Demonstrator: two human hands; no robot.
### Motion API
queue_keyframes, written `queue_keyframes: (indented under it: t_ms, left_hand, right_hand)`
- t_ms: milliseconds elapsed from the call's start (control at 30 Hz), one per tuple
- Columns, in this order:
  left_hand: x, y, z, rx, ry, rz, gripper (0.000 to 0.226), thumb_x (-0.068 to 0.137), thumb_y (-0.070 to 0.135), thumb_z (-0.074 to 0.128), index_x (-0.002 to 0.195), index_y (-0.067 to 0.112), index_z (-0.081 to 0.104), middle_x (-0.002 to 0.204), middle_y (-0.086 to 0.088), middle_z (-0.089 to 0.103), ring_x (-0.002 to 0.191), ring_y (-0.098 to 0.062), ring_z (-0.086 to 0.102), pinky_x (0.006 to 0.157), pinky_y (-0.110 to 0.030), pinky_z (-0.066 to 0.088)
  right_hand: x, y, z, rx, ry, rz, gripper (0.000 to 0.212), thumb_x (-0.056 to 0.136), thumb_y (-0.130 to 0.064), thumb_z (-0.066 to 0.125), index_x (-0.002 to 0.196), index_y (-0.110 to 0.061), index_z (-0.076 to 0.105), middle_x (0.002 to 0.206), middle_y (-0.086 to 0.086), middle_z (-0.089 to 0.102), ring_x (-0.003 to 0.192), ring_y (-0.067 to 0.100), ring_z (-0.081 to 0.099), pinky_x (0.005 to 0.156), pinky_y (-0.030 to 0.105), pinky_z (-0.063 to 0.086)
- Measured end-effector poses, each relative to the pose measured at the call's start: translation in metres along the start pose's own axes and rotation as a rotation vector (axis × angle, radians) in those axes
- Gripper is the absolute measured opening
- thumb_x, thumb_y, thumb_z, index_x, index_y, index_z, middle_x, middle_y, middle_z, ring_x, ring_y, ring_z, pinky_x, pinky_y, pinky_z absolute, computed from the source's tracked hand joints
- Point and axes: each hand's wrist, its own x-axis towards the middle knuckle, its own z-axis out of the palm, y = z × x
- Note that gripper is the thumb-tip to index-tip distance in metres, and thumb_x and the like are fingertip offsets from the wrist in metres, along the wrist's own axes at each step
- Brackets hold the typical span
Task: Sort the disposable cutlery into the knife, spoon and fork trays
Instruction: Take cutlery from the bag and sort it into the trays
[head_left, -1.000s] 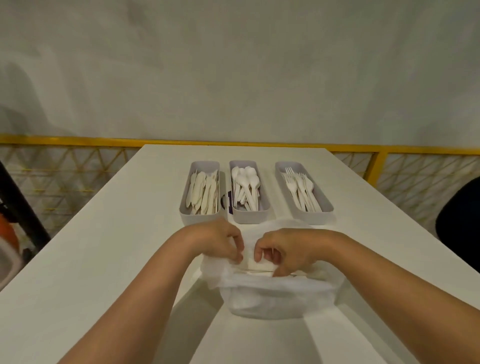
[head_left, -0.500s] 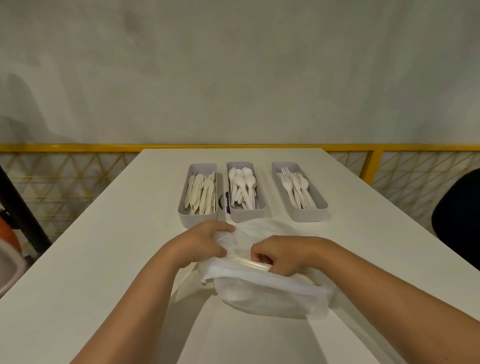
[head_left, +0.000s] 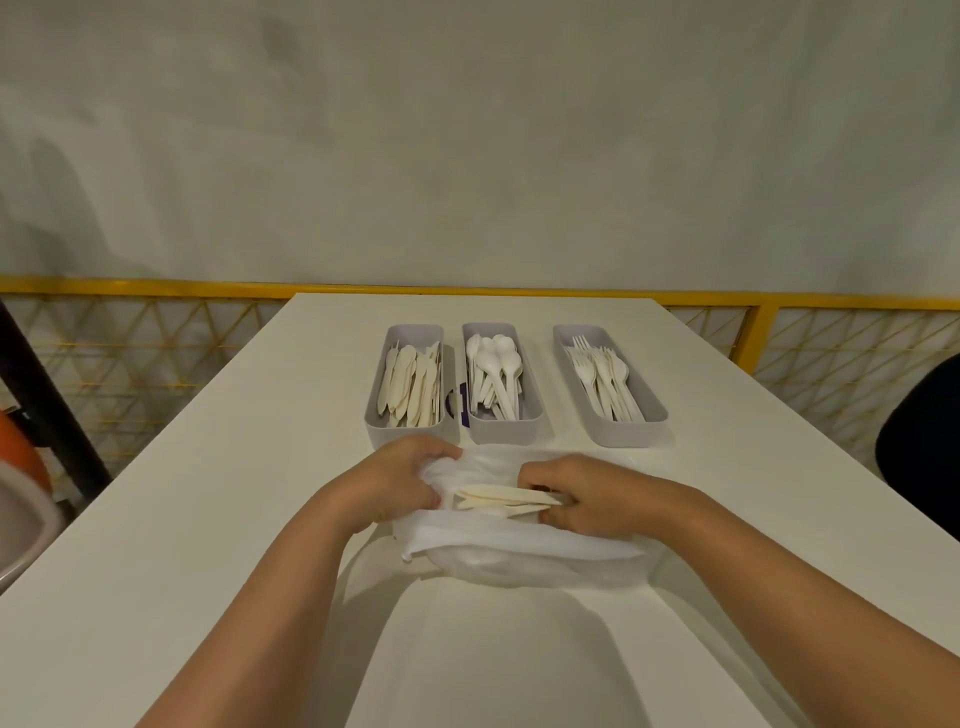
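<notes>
A white plastic bag (head_left: 524, 556) lies on the white table (head_left: 208, 519) in front of three grey trays. My left hand (head_left: 400, 480) grips the bag's left edge. My right hand (head_left: 587, 499) is at the bag's mouth and pinches a few cream knives (head_left: 498, 501) that stick out to the left. The knife tray (head_left: 375, 415) is on the left, the spoon tray (head_left: 535, 410) in the middle, the fork tray (head_left: 652, 410) on the right. Each tray holds several pieces.
A yellow railing with mesh (head_left: 130, 353) runs behind the table under a grey wall. A dark post (head_left: 47, 400) and an orange object (head_left: 21, 457) stand at the left. A dark chair back (head_left: 924, 447) is at the right edge.
My hands have spread the bag's mouth open. My right hand has drawn a few cream knives out of the bag, which were hidden before.
</notes>
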Motion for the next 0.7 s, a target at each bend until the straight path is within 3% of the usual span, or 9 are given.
queue_keyframes:
  t_ms: [133,400,500,567,700]
  left_hand:
    - [0.002,-0.002,0.002,0.138,0.047,0.022,0.056,0.085,-0.006,0.050,0.134,0.021,0.049,0.142,0.003,0.043,0.129,-0.015,0.041,0.092,-0.016,0.034]
    - [0.002,0.000,0.002,0.274,-0.064,0.033,0.061,0.085,-0.003,0.051,0.139,0.024,0.042,0.144,0.005,0.036,0.133,-0.015,0.034,0.096,-0.016,0.029]
    - [0.003,-0.003,0.001,0.315,-0.076,0.033,0.061,0.085,-0.003,0.051,0.138,0.026,0.043,0.143,0.003,0.037,0.131,-0.017,0.036,0.100,-0.019,0.030]
    - [0.003,-0.003,0.001,0.322,-0.074,0.024,0.060,0.085,-0.003,0.050,0.138,0.026,0.043,0.143,0.003,0.038,0.130,-0.016,0.037,0.099,-0.018,0.030]
    - [0.004,-0.001,0.002,0.280,-0.064,0.031,0.059,0.084,-0.001,0.053,0.136,0.027,0.046,0.143,0.004,0.038,0.130,-0.016,0.038,0.096,-0.017,0.031]
  right_hand:
    - [-0.006,0.004,0.000,0.122,0.031,-0.019,0.019,0.091,-0.015,0.053,0.080,-0.028,0.044,0.068,-0.012,0.043,0.057,-0.001,0.039,0.061,0.023,0.032]
    - [-0.007,0.000,-0.001,0.291,0.279,-0.056,0.026,0.098,-0.016,0.044,0.085,-0.039,0.039,0.070,-0.010,0.049,0.059,-0.001,0.045,0.058,0.017,0.036]
    - [-0.004,0.000,-0.006,0.616,0.442,-0.020,0.014,0.099,-0.009,0.039,0.095,-0.022,0.043,0.084,0.009,0.061,0.072,0.010,0.062,0.068,0.031,0.051]
    - [-0.003,0.002,-0.012,0.864,0.519,0.011,0.014,0.100,-0.006,0.037,0.107,-0.015,0.044,0.084,0.011,0.062,0.075,0.018,0.069,0.071,0.030,0.055]
    - [-0.002,-0.001,-0.026,1.114,0.562,0.022,0.014,0.100,-0.007,0.037,0.105,-0.016,0.047,0.075,0.009,0.060,0.059,0.017,0.066,0.060,0.027,0.056]
